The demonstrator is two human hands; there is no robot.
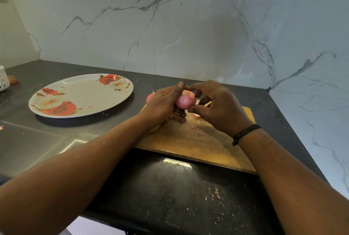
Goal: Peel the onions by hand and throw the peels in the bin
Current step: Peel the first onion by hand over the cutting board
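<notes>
Head view, frame centre: both hands, left hand (162, 102) and right hand (217, 104), pinch one onion (185, 100), mostly peeled; another onion (149, 98) waits, scraps (198, 131) unbinned.

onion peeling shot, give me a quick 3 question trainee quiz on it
1. True or false: the floral plate holds peeled onions.
2. The onion being peeled is held over: A) the plate B) the wooden cutting board C) a bin
3. Which wrist wears the black band?

Key
1. False: it holds no onions.
2. B. The left hand grips the onion while the right hand picks at its top; a second onion peeks out behind the left hand.
3. The right.
</notes>
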